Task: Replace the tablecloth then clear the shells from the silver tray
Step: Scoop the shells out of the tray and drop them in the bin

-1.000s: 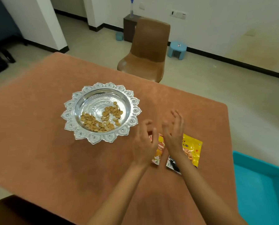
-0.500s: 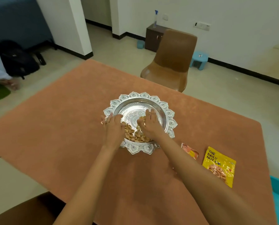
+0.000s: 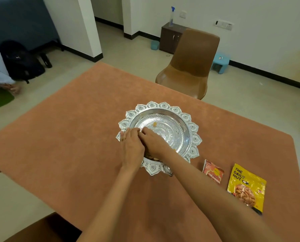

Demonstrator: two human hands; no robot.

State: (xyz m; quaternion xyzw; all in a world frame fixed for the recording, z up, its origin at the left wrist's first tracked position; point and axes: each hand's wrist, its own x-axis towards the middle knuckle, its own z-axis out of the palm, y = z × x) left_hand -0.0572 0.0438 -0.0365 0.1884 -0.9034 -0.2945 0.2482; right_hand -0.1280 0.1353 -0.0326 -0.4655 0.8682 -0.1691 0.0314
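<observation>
Hands (image 3: 132,147) perhaps cupped, scalloped embossed silver tray (image 3: 180,119)

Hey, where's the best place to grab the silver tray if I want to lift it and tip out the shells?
Take the silver tray by its scalloped rim, coming in from the left and right sides together. The rim flares outward and looks raised off the tablecloth, so there is likely room to hook under it. Keep it level: shells show at the near side.

Single head camera, close above tablecloth (image 3: 72,140), facing forward-down toward chair (image 3: 192,67).
</observation>
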